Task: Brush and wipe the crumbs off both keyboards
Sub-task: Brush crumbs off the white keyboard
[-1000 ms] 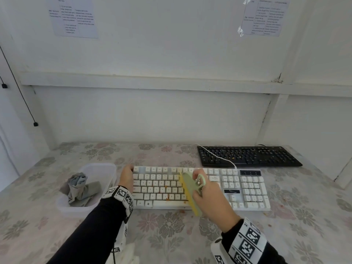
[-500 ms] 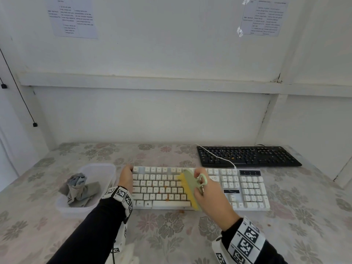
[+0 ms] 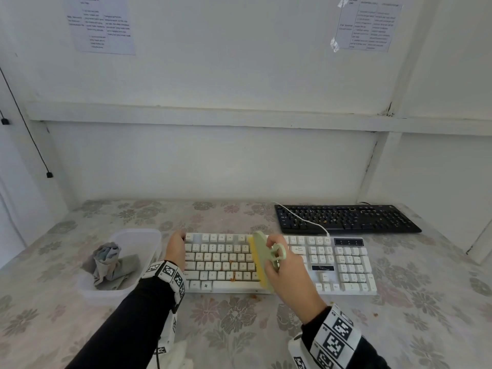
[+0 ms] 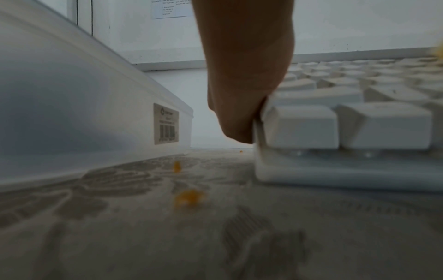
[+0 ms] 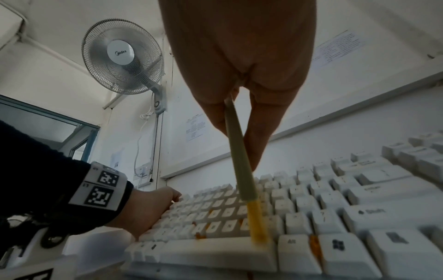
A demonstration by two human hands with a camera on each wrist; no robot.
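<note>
- Brushing of white keyboard underway: my right hand fingers clamp the brush, bristles on keys.
- My left hand steadies its end, fingers relaxed.
- Next: sweep remaining crumbs off.

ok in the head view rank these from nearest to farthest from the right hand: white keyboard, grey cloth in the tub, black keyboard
1. White keyboard: right under the right hand, whose brush rests on its keys.
2. Black keyboard: behind it, toward the wall on the right.
3. Grey cloth: far left, in the plastic tub, past the left hand.
</note>
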